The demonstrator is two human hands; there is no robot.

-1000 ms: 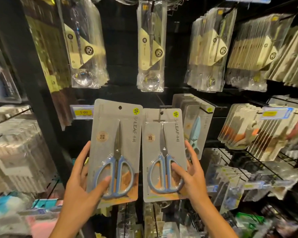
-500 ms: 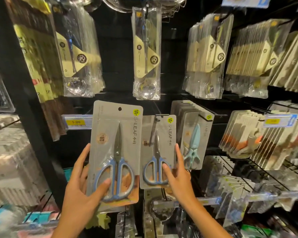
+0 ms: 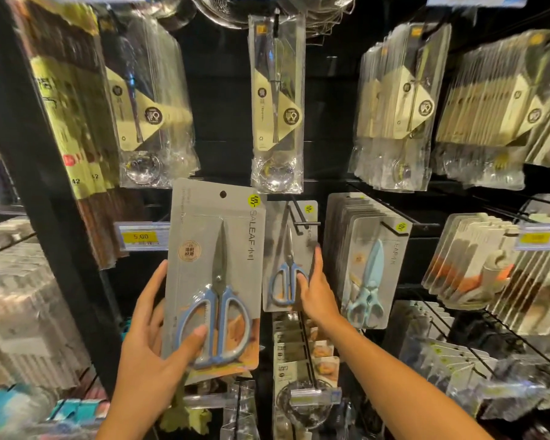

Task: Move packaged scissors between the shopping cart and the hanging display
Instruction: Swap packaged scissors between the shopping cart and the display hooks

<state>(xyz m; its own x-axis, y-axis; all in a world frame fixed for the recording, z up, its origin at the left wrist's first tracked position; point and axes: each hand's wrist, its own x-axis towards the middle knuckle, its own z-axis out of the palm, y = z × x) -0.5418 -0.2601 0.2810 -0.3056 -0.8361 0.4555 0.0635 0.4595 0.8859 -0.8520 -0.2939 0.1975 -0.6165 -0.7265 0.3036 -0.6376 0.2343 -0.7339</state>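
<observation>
The left hand (image 3: 154, 338) grips one scissors pack (image 3: 215, 274) before the display, while the right hand (image 3: 313, 289) pinches a second pack (image 3: 288, 249) threaded on the black hook (image 3: 300, 222).

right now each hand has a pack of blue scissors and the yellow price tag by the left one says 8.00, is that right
Not quite. In the head view the yellow price tag reads 5.00, not 8.00. The rest holds: the left hand grips one pack of blue scissors, and the right hand holds a second pack at the hook.
</observation>
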